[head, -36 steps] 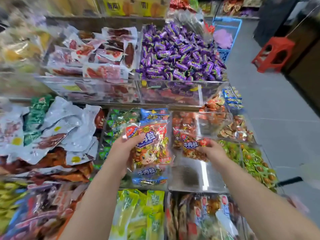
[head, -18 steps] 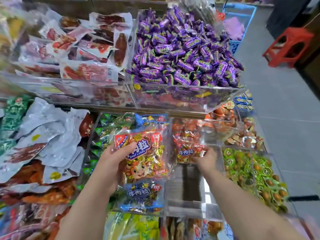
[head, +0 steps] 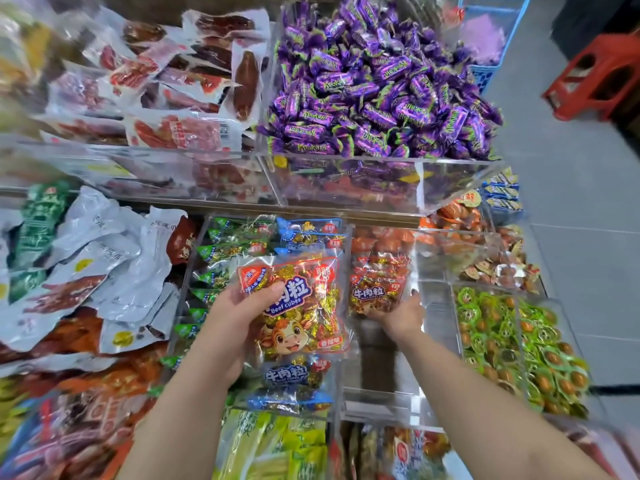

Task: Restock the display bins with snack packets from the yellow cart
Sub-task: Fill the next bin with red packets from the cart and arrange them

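My left hand (head: 239,317) grips a stack of red "Beef cubes" packets (head: 304,306), thumb across the top one, above a clear bin (head: 337,393) that holds blue and green packets of the same kind. My right hand (head: 401,315) holds one smaller red beef packet (head: 377,289) from below, inside the neighbouring clear acrylic bin (head: 384,403). That bin's front part shows bare floor; more red packets lie at its back. The yellow cart is out of view.
An upper shelf carries purple wrapped candies (head: 381,84) and vacuum-packed sausages (head: 183,81). White and green pouches (head: 86,258) lie left, green-rimmed snack cups (head: 512,344) right. A red stool (head: 599,74) and a blue basket (head: 488,32) stand on the grey aisle floor.
My right hand has carried the small red packet deeper into the bin, toward its back. The left hand still grips its stack. The view has tilted down and closer to the shelves.
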